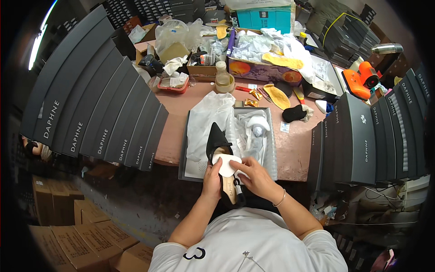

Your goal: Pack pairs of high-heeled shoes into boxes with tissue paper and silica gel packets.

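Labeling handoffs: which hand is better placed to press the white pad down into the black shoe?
Right, probably. The right hand already pinches the white pad over the black shoe, while the left hand grips the shoe's side, steadying it.

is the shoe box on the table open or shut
Open. The grey shoe box has no lid on it, and white tissue paper and a wrapped shoe show inside.

One black pointed shoe (219, 144), one open shoebox (183, 159), two hands, three yellow insoles (277, 96).
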### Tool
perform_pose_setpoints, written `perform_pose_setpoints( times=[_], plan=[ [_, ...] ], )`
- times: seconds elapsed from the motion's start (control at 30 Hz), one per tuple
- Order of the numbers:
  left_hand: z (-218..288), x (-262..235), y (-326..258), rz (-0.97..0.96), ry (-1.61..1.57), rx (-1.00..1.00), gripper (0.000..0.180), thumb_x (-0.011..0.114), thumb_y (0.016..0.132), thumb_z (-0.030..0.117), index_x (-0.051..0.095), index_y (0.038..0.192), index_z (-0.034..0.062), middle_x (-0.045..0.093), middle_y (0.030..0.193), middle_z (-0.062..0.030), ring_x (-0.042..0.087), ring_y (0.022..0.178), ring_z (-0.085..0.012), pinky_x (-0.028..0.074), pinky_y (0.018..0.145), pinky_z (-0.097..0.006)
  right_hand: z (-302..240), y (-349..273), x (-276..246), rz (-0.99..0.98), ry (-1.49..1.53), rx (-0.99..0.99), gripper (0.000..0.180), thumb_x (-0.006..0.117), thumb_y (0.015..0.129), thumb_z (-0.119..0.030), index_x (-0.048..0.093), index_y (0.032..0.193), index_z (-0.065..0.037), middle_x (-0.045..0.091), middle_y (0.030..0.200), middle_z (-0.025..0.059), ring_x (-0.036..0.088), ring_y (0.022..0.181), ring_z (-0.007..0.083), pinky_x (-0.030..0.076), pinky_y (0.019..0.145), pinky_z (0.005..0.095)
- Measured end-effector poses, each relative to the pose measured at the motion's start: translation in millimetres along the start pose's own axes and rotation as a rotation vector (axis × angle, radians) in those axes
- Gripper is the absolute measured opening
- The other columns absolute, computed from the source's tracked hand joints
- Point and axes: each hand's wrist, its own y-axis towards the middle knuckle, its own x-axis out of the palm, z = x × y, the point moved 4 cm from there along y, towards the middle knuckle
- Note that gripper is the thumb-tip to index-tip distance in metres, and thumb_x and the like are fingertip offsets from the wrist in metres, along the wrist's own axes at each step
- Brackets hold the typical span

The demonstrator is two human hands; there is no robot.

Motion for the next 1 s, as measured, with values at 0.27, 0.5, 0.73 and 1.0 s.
perform_pose_setpoints(
  times=[0.27,0.5,0.73,1.0],
  plan=[
    [-7.4,9.2,-10.3,-0.179,-0.052,0.018,0.044,0.053,0.096,0.025,0.036,0.133,0.0093,0.048,0.126,-0.0062,0.048,0.116,-0.0175,0.039,0.099,-0.036,20.4,20.2,25.9,-0.079,-0.296,-0.196,0.009,0.061,0.075,-0.013,0.059,0.081,-0.006,0.056,0.081,0.0071,0.058,0.077,0.0236,0.044,0.064,0.0366],
    [-20.1,22.6,-9.2,0.0,-0.161,-0.066,0.028,0.048,0.098,0.019,0.041,0.125,0.0128,0.053,0.119,-0.0079,0.056,0.106,-0.0209,0.05,0.083,-0.034,41.6,55.9,17.6,-0.388,-0.1,-0.043,0.025,0.071,0.073,-0.018,0.064,0.093,-0.004,0.062,0.082,0.0142,0.063,0.074,0.0313,0.05,0.067,0.0394],
    [-7.4,9.9,11.6,-0.084,-0.009,-0.353,0.049,0.041,0.096,0.05,0.051,0.114,0.0061,0.065,0.098,-0.0134,0.064,0.079,-0.0208,0.054,0.062,-0.032,150.3,93.3,-43.2,-0.114,-0.786,0.057,0.03,0.071,0.076,-0.017,0.06,0.102,-0.007,0.059,0.093,0.0135,0.058,0.091,0.0351,0.047,0.074,0.042],
    [-26.7,17.6,6.0,-0.118,-0.035,-0.001,0.062,0.043,0.096,0.05,0.028,0.141,0.0113,0.04,0.138,-0.0085,0.044,0.124,-0.0227,0.037,0.101,-0.039,27.0,50.4,17.9,0.057,-0.321,-0.116,0.034,0.061,0.071,-0.009,0.056,0.105,-0.009,0.055,0.097,0.0119,0.058,0.097,0.0305,0.047,0.08,0.0427]
  ],
)
